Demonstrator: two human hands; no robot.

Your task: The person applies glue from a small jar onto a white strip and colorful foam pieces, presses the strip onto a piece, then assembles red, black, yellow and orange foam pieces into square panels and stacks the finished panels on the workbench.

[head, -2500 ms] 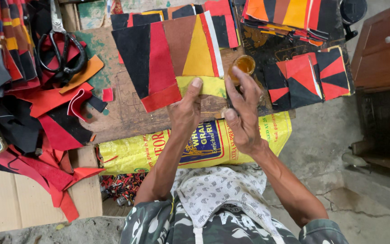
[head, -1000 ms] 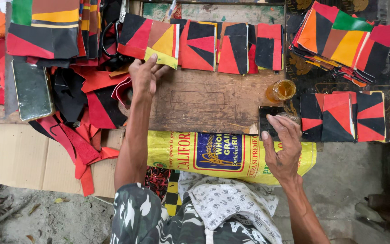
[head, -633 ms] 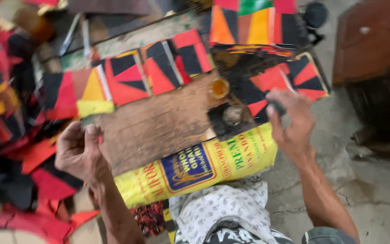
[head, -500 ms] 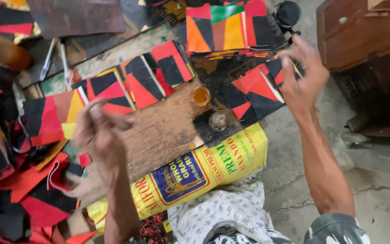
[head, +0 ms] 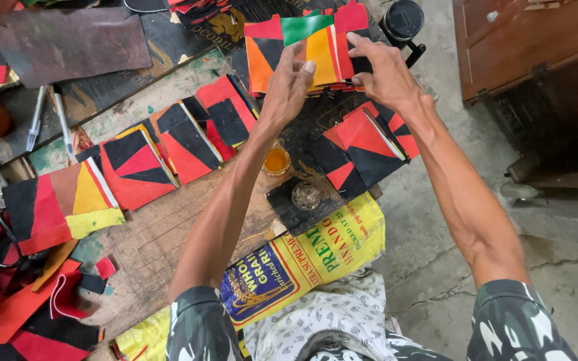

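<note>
**A:** What can't you make out here?

**B:** The wooden board is mostly buried under patchwork pieces, and the yellow printed sack drapes over its near edge, so the board's outline is lost. The heap of red and black scraps on the left runs out of frame. A dark wooden cabinet is cut off at the upper right. The dark round object near the top edge is half out of view; I cannot tell what it is.

**A:** And the stack they reach for?

**B:** The stack of coloured patchwork pieces, orange, green, red and black, lies at the far end of the board. Its lower layers are hidden, so their count is unclear.

**A:** The hands?

**B:** The left hand hovers at the stack's near edge, fingers loosely curled, grasping nothing that I can see. The right hand rests on the stack's right side, fingertips pressing its top pieces; whether it pinches one, I cannot tell.

**A:** Smaller things?

**B:** Between the forearms sits a small glass of amber liquid, and just beside it a round lump on a black square.
</note>
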